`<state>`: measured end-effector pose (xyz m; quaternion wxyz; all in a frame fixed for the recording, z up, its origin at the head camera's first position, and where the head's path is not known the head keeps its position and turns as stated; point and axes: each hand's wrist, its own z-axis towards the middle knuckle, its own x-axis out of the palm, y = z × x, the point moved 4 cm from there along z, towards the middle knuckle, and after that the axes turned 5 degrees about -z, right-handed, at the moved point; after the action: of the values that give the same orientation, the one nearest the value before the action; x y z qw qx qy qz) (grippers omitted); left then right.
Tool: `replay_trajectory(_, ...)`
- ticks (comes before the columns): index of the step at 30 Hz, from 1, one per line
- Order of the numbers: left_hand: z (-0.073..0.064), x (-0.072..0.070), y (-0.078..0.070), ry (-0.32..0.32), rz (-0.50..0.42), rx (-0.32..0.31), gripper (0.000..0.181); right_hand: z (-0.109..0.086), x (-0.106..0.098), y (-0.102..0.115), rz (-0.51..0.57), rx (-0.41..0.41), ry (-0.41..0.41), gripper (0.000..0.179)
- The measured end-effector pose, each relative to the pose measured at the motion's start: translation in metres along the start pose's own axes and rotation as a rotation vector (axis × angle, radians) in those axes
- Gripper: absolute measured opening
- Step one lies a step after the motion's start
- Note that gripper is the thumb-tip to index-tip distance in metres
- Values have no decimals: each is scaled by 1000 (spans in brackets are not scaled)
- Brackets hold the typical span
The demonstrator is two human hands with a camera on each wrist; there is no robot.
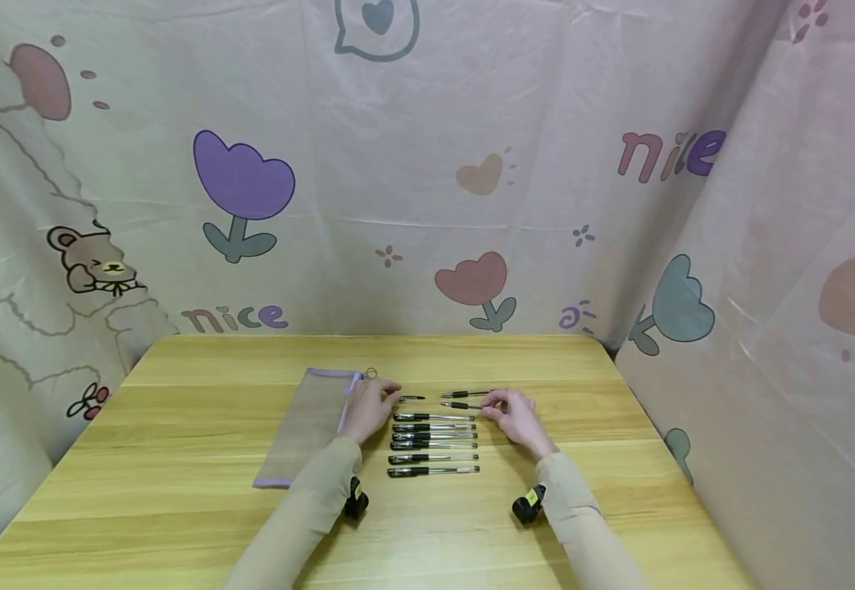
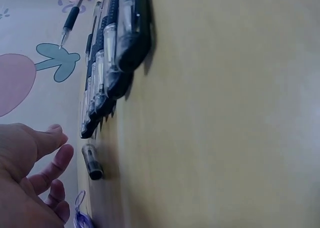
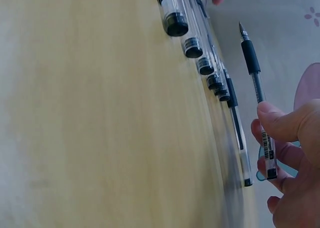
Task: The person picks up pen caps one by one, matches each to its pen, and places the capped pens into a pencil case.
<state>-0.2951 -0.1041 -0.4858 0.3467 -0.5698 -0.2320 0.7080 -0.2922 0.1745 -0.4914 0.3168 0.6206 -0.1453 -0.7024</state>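
Note:
My right hand (image 1: 519, 418) pinches an uncapped black gel pen (image 3: 251, 60) between thumb and fingers, its bare tip pointing left in the head view. A second uncapped pen (image 3: 239, 133) lies on the table just beyond it. Beside a loose pen cap (image 2: 93, 162) is my left hand (image 1: 370, 410), fingers loosely bent and holding nothing; in the left wrist view a gap shows between fingertips and cap. Between the hands, several capped black gel pens (image 1: 434, 459) lie in a row, their black caps to the left.
A mesh zip pouch (image 1: 297, 434) with purple edging lies flat left of the pens, partly under my left forearm. Its zip end has a ring (image 1: 370, 374). The wooden table (image 1: 139, 492) meets a patterned curtain (image 1: 368, 279) at the back.

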Motion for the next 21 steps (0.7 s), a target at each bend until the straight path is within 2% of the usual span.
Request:
replay_trajectory(4,7,4,-4,13,20,29,20,-1,-1,2,22,-13,-4,9)
replay_trajectory(12,16,9,-2,60,75,-31,18,-3,0,1,27,-36,-12,7)
replay_trajectory(18,19,11,-6,68,88,5,15,-3,2,-3,40,1,1,8)
replay_trajectory(21,20,14,-5,75,80,-9,14,-3,2,-4,42,4,1,8)
